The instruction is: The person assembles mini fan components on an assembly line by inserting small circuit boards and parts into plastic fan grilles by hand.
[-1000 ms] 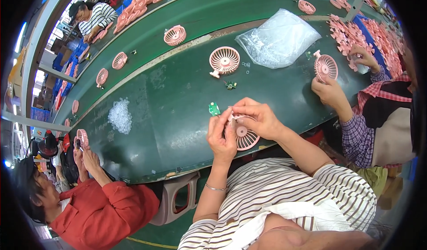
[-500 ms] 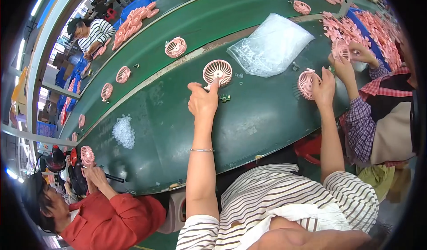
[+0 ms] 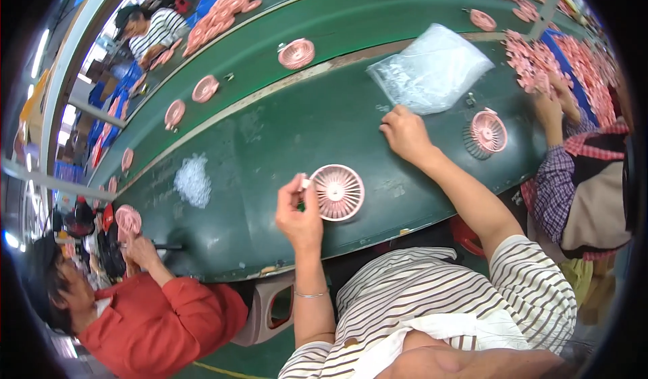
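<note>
L hand (image 3: 299, 211) holds a round pink fan grille (image 3: 336, 191) by its left rim, thumb and fingertips pinched together on the edge w/ a small white bit at the pinch point; the grille sits just above the near edge of the green table (image 3: 270, 136), tilted toward the camera, so it's lifted or barely resting, can't tell which. R hand (image 3: 405, 132) is well apart from it, reaching out to the clear plastic bag (image 3: 432, 68) of small parts, fingers curled together at the bag's near corner; whether anything is gripped there isn't visible. Handling guess: the grille looks like thin moulded plastic w/ fine radial ribs around a solid hub, so prob. very light, stiff at the rim but weak across the ribs. Best hold is the outer ring or the hub, not the spokes, which could flex or snap under a squeeze. Smooth plastic = a bit slippery in a two-finger pinch. Bag is soft, crinkly, shifts when poked. A second pink fan piece (image 3: 487, 130) lies near the bag, and a pile of white bits (image 3: 193, 180) sits to the left on the table.
</note>
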The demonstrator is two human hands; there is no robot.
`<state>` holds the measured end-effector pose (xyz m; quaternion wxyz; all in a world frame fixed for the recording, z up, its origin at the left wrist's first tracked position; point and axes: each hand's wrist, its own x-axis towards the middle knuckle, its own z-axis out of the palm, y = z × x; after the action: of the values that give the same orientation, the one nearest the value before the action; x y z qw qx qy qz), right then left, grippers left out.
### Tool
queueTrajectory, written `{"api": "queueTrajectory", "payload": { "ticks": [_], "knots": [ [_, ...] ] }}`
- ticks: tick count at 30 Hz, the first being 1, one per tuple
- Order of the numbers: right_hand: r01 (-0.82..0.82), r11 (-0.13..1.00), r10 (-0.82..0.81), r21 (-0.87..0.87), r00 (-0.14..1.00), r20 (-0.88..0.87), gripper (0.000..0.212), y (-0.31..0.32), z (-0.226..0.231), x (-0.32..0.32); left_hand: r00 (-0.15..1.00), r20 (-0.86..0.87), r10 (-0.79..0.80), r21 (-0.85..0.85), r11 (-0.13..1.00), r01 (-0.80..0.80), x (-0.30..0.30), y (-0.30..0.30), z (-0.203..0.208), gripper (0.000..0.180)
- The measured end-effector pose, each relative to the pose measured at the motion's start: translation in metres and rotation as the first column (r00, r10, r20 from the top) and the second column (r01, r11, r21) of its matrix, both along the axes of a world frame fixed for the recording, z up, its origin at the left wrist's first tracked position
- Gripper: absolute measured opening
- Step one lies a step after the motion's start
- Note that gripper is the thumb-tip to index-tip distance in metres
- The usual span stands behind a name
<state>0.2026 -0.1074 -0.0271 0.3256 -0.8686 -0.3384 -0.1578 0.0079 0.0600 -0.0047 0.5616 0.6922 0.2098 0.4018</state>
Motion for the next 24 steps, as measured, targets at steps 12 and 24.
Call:
{"api": "queueTrajectory", "payload": {
  "ticks": [12,24],
  "knots": [
    [0.245,0.965,-0.229,-0.096,0.962,0.151,0.011,0.014,-0.009,0.013,0.999,-0.001,-0.05,0.174,0.983,0.049,-0.017,-0.024,0.01,0.023],
    [-0.02,0.811,0.422,0.585,0.712,-0.561,0.011,0.022,0.055,-0.116,0.979,0.109,-0.175,-0.179,0.965,0.192,-0.011,-0.043,0.009,0.024]
  ]
}}
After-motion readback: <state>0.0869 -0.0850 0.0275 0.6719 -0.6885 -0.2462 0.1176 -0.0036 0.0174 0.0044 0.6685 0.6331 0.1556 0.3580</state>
